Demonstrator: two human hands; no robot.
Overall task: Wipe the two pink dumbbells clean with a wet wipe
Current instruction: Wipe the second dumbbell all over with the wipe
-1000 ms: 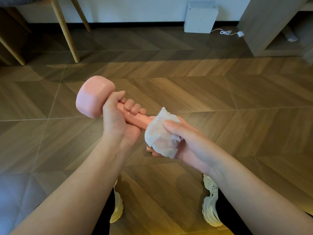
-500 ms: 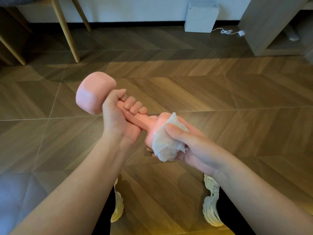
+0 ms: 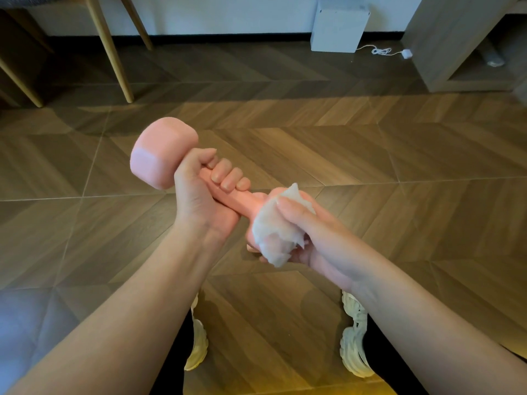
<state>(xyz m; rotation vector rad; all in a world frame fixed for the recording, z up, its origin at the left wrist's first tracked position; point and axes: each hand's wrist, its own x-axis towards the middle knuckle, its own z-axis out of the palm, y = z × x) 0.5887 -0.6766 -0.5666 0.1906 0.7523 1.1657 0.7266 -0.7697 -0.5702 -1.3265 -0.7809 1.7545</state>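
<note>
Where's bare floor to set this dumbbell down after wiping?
Widest bare floor lies ahead of the dumbbell, bordered by the wooden legs far left, the white box and cable at the wall, and the shelf unit far right. A narrower strip runs between the left shoe and right shoe. Crowded: near the feet, under both arms.

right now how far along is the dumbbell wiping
Done: nothing visibly finished. In hand: the left hand grips the pink dumbbell by its handle; the right hand presses the wet wipe around its near head. Left: the far head, uncovered, and the second dumbbell, not in view.
</note>
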